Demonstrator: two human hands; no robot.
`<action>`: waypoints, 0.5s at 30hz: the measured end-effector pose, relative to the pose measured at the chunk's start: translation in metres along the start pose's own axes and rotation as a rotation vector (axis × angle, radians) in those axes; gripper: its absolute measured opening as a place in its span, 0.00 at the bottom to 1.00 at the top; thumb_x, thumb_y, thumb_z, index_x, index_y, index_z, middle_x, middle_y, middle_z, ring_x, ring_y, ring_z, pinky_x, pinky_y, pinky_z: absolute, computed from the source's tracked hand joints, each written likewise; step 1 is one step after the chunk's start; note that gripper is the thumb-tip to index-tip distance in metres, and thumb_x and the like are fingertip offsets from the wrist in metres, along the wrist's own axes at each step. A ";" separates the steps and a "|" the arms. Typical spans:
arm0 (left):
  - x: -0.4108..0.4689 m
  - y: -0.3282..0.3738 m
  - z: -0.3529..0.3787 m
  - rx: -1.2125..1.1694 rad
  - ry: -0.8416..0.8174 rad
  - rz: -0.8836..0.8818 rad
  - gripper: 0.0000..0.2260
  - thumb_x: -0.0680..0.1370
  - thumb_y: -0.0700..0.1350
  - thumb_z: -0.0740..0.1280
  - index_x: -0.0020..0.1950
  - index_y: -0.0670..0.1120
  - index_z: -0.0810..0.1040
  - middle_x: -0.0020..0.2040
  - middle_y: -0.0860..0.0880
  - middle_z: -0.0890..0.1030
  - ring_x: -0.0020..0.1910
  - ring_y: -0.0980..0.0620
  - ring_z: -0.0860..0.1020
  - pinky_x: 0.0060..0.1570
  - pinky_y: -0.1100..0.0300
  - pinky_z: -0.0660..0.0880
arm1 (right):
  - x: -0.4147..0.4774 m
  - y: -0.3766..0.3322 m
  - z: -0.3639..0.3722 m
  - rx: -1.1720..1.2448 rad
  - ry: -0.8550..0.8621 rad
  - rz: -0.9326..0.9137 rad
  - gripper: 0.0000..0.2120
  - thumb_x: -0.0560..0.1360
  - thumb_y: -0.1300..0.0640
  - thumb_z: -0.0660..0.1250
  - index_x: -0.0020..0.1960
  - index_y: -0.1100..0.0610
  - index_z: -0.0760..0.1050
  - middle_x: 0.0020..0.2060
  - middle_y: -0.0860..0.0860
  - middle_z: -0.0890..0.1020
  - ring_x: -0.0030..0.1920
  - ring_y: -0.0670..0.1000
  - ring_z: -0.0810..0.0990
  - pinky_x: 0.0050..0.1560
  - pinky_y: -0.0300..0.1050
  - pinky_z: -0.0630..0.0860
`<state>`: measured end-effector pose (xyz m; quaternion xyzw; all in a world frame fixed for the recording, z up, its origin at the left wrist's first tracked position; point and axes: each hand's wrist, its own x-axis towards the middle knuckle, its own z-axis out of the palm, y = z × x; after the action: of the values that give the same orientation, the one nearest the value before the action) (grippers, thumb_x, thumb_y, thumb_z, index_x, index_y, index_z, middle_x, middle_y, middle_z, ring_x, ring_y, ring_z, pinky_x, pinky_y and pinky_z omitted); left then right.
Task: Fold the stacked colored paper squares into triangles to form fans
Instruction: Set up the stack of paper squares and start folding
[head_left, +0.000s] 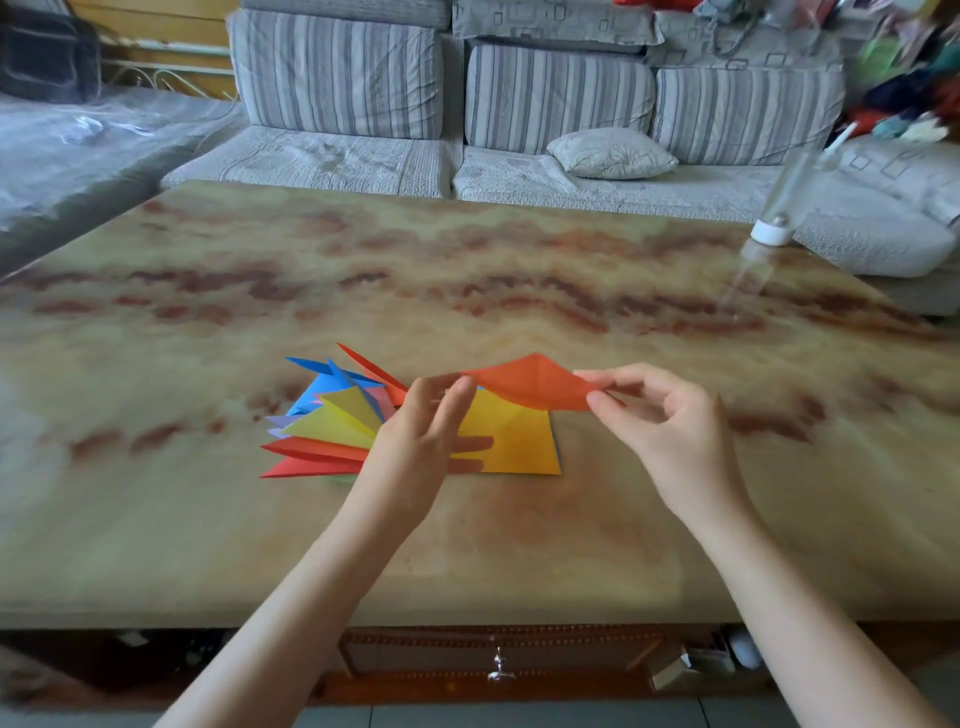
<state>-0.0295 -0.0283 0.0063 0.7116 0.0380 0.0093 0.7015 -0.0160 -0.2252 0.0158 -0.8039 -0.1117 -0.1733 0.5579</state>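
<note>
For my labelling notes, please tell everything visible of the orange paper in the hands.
The orange paper is one thin matte sheet, held in the air over the yellow sheet on the table. The left hand pinches its left corner, the right hand its right corner. Its far corner points up, with a faint crease below it.

The orange-red sheet (535, 385) is plain; the square (519, 441) shades yellow to orange. The folded triangles (332, 421) are red, yellow, blue and lilac. The table (467, 260) is tan marble with red-brown veins; the sofa cushions (337, 78) are grey-striped.
</note>
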 end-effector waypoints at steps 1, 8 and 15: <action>0.000 0.004 0.001 -0.123 -0.021 -0.079 0.14 0.79 0.54 0.59 0.61 0.49 0.71 0.58 0.45 0.77 0.44 0.47 0.84 0.45 0.51 0.81 | 0.001 -0.002 -0.002 0.083 -0.020 0.027 0.08 0.71 0.68 0.70 0.44 0.56 0.82 0.46 0.48 0.86 0.51 0.45 0.83 0.52 0.35 0.76; 0.002 0.012 -0.005 -0.434 -0.022 -0.184 0.22 0.74 0.47 0.68 0.66 0.43 0.69 0.57 0.41 0.81 0.50 0.50 0.83 0.38 0.57 0.81 | -0.002 -0.010 -0.010 0.382 -0.218 0.155 0.03 0.65 0.64 0.70 0.39 0.62 0.80 0.54 0.50 0.84 0.53 0.45 0.82 0.47 0.34 0.77; 0.001 0.007 -0.012 -0.349 -0.041 -0.120 0.26 0.72 0.31 0.68 0.68 0.46 0.70 0.55 0.46 0.83 0.44 0.53 0.82 0.41 0.66 0.78 | -0.004 -0.005 -0.010 0.255 -0.417 0.157 0.07 0.64 0.60 0.77 0.40 0.51 0.83 0.62 0.44 0.78 0.62 0.45 0.78 0.61 0.47 0.74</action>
<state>-0.0289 -0.0164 0.0139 0.5755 0.0638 -0.0406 0.8143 -0.0228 -0.2326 0.0220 -0.7516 -0.1827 0.0555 0.6313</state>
